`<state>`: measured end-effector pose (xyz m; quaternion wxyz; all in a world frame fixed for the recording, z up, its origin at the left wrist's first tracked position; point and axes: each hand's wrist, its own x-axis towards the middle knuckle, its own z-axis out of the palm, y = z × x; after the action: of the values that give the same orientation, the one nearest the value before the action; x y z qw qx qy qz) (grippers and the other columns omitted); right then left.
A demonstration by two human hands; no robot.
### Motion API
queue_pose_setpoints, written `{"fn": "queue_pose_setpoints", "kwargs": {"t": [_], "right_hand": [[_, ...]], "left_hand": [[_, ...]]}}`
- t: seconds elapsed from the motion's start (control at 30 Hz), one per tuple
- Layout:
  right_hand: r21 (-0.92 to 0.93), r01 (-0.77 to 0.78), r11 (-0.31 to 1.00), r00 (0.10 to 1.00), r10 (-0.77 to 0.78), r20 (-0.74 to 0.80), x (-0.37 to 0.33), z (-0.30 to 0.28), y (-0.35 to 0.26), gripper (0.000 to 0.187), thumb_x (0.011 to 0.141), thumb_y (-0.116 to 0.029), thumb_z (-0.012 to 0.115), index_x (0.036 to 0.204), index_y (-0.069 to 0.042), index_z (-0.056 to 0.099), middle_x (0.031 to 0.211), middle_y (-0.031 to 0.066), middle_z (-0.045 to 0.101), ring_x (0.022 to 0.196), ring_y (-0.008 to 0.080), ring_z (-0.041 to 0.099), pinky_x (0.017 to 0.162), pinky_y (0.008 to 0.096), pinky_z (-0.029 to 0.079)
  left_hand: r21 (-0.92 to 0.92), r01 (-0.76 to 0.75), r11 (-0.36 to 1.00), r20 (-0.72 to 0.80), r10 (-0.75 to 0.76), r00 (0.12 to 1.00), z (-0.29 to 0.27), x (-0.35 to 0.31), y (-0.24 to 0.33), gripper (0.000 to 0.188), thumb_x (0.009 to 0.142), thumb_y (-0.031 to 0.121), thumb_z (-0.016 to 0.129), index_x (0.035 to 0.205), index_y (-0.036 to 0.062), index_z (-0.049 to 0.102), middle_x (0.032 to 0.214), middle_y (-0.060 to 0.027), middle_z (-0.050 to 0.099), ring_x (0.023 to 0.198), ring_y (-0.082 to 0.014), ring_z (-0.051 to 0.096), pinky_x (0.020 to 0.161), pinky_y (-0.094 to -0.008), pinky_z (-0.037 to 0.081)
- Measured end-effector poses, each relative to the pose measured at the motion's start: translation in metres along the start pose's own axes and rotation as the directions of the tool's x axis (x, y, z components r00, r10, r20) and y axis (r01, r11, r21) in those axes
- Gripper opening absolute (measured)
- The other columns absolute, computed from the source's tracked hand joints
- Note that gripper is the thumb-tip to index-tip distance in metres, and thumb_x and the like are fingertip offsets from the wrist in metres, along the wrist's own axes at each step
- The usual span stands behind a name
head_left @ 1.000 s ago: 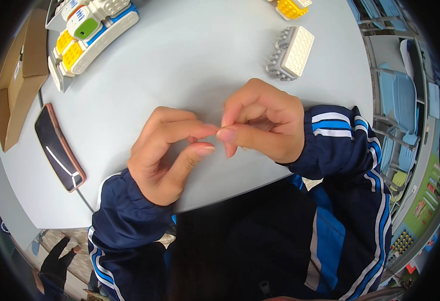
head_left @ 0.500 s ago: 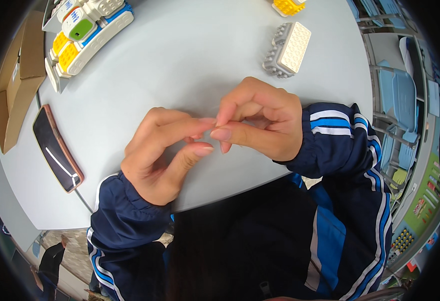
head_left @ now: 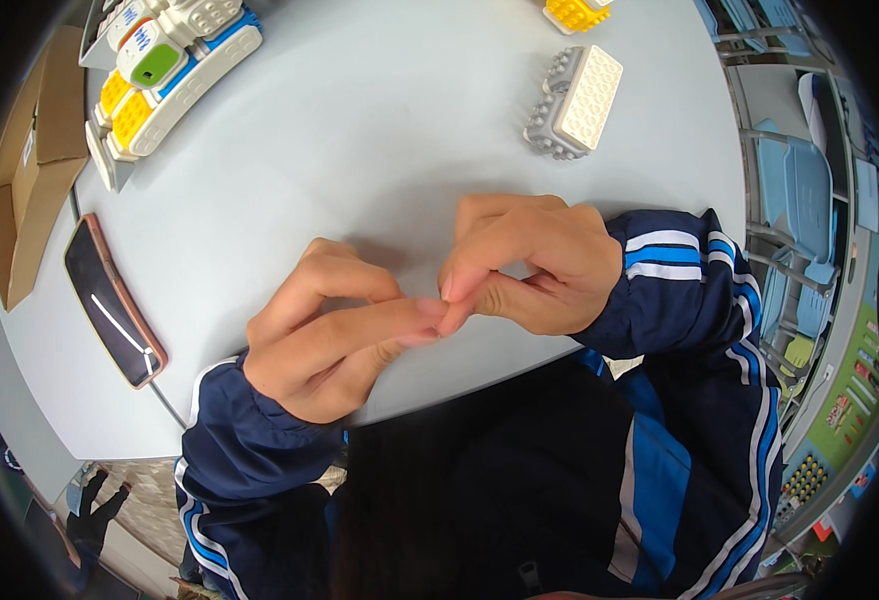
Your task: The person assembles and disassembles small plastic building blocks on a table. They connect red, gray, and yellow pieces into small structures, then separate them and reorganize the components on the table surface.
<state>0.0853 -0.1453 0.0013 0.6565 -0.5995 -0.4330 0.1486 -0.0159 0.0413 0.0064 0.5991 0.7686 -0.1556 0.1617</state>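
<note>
My left hand (head_left: 324, 335) and my right hand (head_left: 544, 265) meet above the near part of the grey-white table, fingertips touching. The left thumb is pressed against its fingers in a pinch. Thumb and forefinger of the right hand are pinched too, with a small gap inside the curl. If anything lies between the fingertips, it is too small or too hidden to make out. Beyond the right hand lies a toy block piece (head_left: 591, 97) with a pale studded top and grey knobby wheels.
At the far left stands a white, yellow and blue block build (head_left: 174, 75). An open cardboard box (head_left: 44, 170) and a dark phone (head_left: 114, 300) are to the left. A yellow block piece (head_left: 576, 14) sits at the far edge; blue chairs (head_left: 799, 190) stand off to the right.
Both hands have come down a little toward me. The left fingers and thumb have closed together against the right fingertips. Objects on the table stay put.
</note>
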Motion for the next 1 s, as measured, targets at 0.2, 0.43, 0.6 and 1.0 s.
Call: {"fn": "queue_pose_setpoints", "kwargs": {"t": [0.2, 0.43, 0.6, 1.0], "right_hand": [[-0.006, 0.032, 0.999, 0.999, -0.032, -0.003, 0.000, 0.000, 0.001, 0.018, 0.076, -0.009, 0.080, 0.086, -0.006, 0.066, 0.069, 0.0047, 0.060, 0.058, 0.0172, 0.056, 0.050, 0.0279, 0.041], [-0.256, 0.312, 0.915, 0.947, -0.276, 0.167, 0.019, -0.048, -0.013, 0.025, 0.090, -0.019, 0.070, 0.106, -0.002, 0.060, 0.093, 0.0137, 0.069, 0.077, 0.0239, 0.060, 0.073, 0.0367, 0.046], [-0.652, 0.292, 0.700, 0.827, -0.527, -0.195, 0.040, -0.104, -0.008, 0.046, 0.098, -0.037, 0.053, 0.119, 0.004, 0.050, 0.112, 0.0225, 0.061, 0.099, 0.0305, 0.058, 0.089, 0.0413, 0.044], [-0.669, 0.225, 0.708, 0.967, -0.249, 0.061, 0.027, -0.076, 0.006, 0.033, 0.065, -0.003, 0.079, 0.096, -0.002, 0.067, 0.107, 0.0126, 0.063, 0.099, 0.0326, 0.055, 0.085, 0.0404, 0.046]], "left_hand": [[-0.007, 0.010, 1.000, 0.019, -0.009, 1.000, -0.001, 0.001, 0.001, 0.025, 0.074, 0.001, 0.078, 0.099, 0.0052, 0.074, 0.088, -0.0083, 0.060, 0.069, -0.0184, 0.054, 0.060, -0.0292, 0.043], [-0.049, 0.224, 0.973, -0.125, -0.229, 0.965, 0.002, -0.004, 0.007, 0.035, 0.081, 0.005, 0.074, 0.115, -0.0014, 0.065, 0.105, -0.0133, 0.057, 0.079, -0.0178, 0.056, 0.075, -0.0297, 0.047], [0.043, 0.246, 0.968, -0.048, -0.244, 0.969, 0.001, 0.001, 0.000, 0.052, 0.093, 0.026, 0.064, 0.131, -0.0053, 0.049, 0.118, -0.0163, 0.050, 0.085, -0.0169, 0.055, 0.084, -0.0320, 0.045], [0.020, 0.172, 0.985, -0.080, -0.170, 0.982, 0.002, 0.007, -0.004, 0.073, 0.074, 0.013, 0.082, 0.137, 0.0034, 0.046, 0.133, -0.0153, 0.043, 0.101, -0.0211, 0.054, 0.089, -0.0333, 0.045]]}}
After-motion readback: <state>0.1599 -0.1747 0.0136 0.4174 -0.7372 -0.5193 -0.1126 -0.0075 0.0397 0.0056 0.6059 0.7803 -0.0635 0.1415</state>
